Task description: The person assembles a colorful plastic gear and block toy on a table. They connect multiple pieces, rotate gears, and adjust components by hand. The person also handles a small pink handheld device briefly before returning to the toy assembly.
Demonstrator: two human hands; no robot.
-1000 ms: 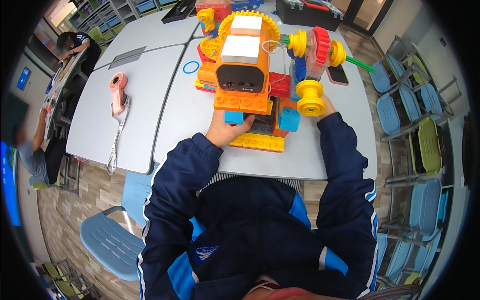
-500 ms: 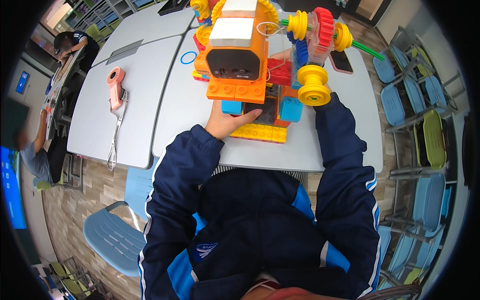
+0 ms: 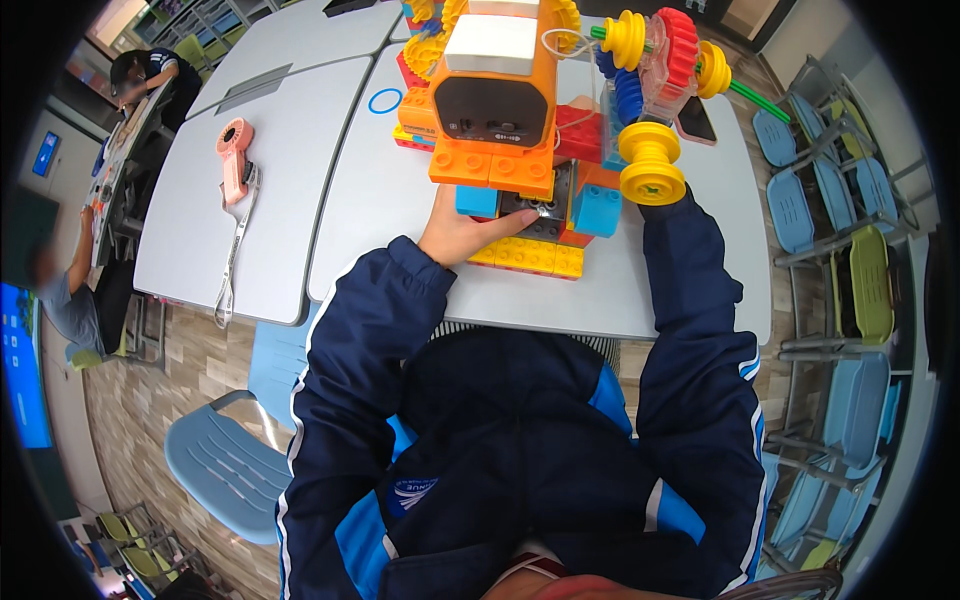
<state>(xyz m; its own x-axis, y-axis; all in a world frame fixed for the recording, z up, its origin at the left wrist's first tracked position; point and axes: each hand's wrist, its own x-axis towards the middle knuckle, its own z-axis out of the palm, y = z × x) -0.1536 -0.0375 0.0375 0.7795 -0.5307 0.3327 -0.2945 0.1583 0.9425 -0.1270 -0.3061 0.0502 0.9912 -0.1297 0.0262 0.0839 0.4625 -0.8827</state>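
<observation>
In front of me on the table stands a toy model of building blocks. Its upper part is an orange block unit (image 3: 490, 110) with a dark front panel and a white top. Below are blue blocks (image 3: 596, 210), a dark block and a yellow studded strip (image 3: 528, 256). My left hand (image 3: 462, 230) grips the model's lower left side, thumb across the dark block, other fingers hidden behind. On the right hang yellow spools (image 3: 650, 165), a red gear wheel (image 3: 672, 45) and a green rod (image 3: 750, 95). My right hand reaches behind this side; the model hides nearly all of it.
A pink handheld fan (image 3: 235, 160) with a strap lies on the left table (image 3: 190, 230). Near the model are a blue ring (image 3: 385, 101) and a phone (image 3: 697, 122). Blue chairs (image 3: 225, 470) stand lower left and along the right. Two people sit at the far left.
The view has shifted a little. The model's upper orange part has moved slightly right and away over its base, and my left thumb has slid along with it, showing more of the dark block.
</observation>
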